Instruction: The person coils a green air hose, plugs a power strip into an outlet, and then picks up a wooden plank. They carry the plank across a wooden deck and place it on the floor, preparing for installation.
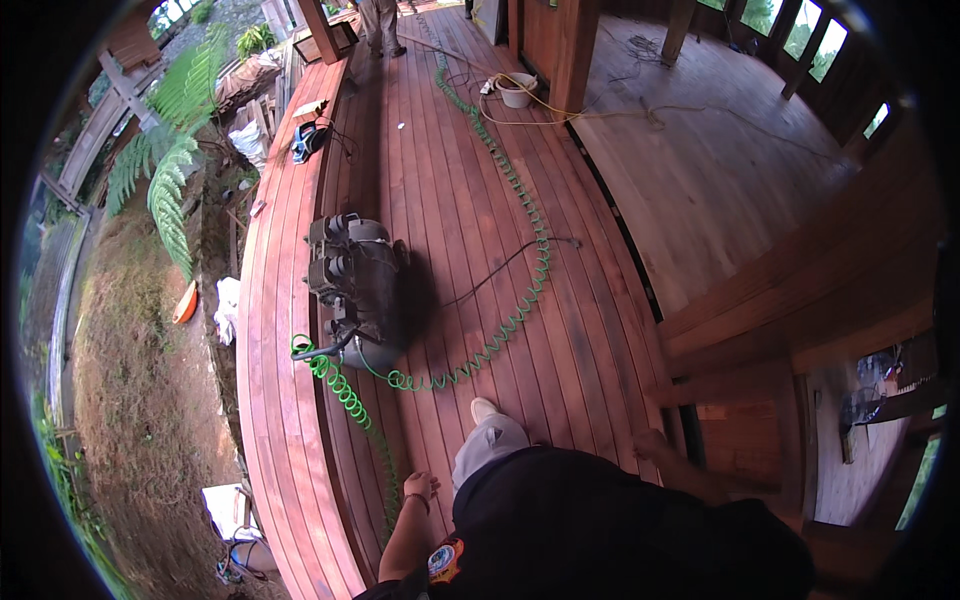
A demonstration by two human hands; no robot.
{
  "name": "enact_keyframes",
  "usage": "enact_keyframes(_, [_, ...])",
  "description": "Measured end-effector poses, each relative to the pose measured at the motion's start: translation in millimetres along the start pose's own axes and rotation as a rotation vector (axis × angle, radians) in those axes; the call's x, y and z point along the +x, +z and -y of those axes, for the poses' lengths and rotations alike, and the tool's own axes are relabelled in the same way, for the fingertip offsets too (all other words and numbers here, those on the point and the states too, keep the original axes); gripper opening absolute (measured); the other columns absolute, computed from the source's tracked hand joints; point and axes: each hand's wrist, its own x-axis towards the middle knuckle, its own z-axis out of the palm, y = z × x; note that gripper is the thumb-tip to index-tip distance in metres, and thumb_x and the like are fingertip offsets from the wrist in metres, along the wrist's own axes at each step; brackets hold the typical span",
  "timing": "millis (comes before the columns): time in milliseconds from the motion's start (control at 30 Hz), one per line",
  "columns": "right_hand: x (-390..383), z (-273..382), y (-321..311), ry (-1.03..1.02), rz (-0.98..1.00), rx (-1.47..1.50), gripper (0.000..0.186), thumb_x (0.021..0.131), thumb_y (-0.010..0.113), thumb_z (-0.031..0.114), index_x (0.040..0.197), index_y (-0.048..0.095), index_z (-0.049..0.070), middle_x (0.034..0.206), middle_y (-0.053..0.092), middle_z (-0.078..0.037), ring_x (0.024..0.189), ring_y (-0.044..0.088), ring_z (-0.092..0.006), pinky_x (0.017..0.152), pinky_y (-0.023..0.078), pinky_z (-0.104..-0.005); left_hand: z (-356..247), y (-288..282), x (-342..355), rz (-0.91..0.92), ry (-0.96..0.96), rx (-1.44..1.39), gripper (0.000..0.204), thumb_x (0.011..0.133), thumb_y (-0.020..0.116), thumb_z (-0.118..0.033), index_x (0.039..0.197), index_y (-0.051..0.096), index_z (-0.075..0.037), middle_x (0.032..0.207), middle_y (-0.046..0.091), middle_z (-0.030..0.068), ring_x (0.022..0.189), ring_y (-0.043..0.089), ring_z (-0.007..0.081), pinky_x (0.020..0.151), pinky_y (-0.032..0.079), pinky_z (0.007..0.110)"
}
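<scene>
My left hand [422,486] hangs low beside my body with its fingers curled in, and I see nothing in it. A dark band circles that wrist. Close by on its left runs a green coiled air hose [345,395]. On the other side my right hand [652,446] hangs near the wooden wall, smeared and dim, its fingers hard to make out. Ahead to the left stands a dark air compressor [362,280] with a rounded tank, touching neither hand. One light shoe [484,408] of mine is on the reddish plank deck [440,200].
The green hose loops across the deck to the far end, with a black cable [500,268] inside its curve. A white bucket [517,90] and yellow cord lie by a post. A blue-and-black tool [306,142] rests on the raised ledge. Another person [380,25] stands far ahead.
</scene>
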Motion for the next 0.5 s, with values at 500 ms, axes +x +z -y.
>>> enact_keyframes(500, [76, 402, 14, -0.266, 0.093, -0.172, 0.012, 0.096, 0.060, 0.013, 0.100, 0.067, 0.005, 0.082, 0.065, -0.009, 0.070, 0.066, -0.0214, 0.062, 0.055, -0.0359, -479, 121, 183, 0.091, 0.427, 0.353, 0.023, 0.091, 0.062, -0.018, 0.107, 0.074, -0.006, 0.086, 0.074, 0.0064, 0.076, 0.072, 0.0161, 0.064, 0.058, 0.034])
